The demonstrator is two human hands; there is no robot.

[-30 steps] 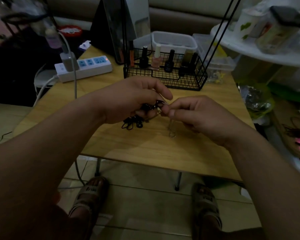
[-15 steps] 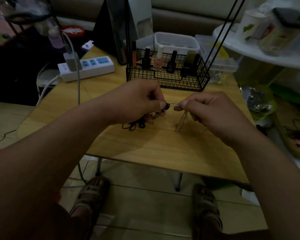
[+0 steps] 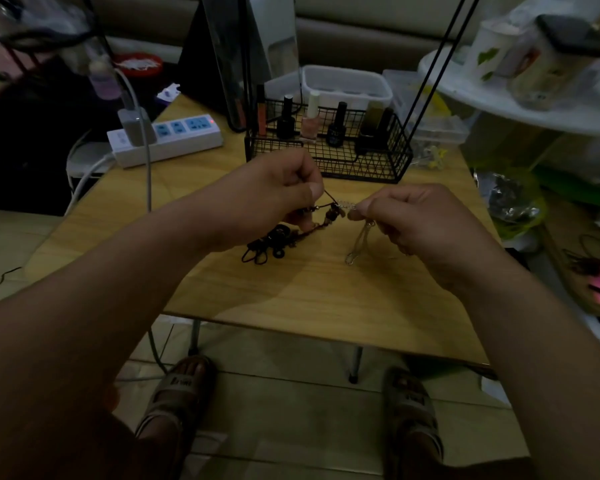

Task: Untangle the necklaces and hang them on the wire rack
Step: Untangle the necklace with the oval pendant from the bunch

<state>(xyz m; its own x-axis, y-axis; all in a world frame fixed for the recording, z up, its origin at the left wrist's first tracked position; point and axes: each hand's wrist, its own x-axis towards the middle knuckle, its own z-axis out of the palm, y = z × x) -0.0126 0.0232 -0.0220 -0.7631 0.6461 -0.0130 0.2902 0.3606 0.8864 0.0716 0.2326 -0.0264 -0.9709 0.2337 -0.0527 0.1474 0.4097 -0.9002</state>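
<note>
Progress: early stage, as judged from the layout. The dark cord necklace (image 3: 274, 239) and the silver chain (image 3: 346, 205) are joined at a knot held above the table (image 3: 326, 306), midway between the two hands.

Left hand (image 3: 274, 199): fingers curled, thumb and forefinger pinching the cord close to the knot. The rest of the cord trails down to a bundle lying on the table below this hand.

Right hand (image 3: 420, 226): fingers curled, pinching the chain just beside the knot. A loop of chain hangs from this hand toward the table.

Rack (image 3: 357, 164): stands behind the hands at the far side of the table. It holds bottles (image 3: 336, 128). No necklace hangs on it.

Remaining: free the knot, separate both pieces, hang each on the rack.

Writing: the strap of the left sandal (image 3: 179, 386) carries lettering, too dim to read. Bottle labels and markings on the power strip (image 3: 167, 140) are not legible.
</note>
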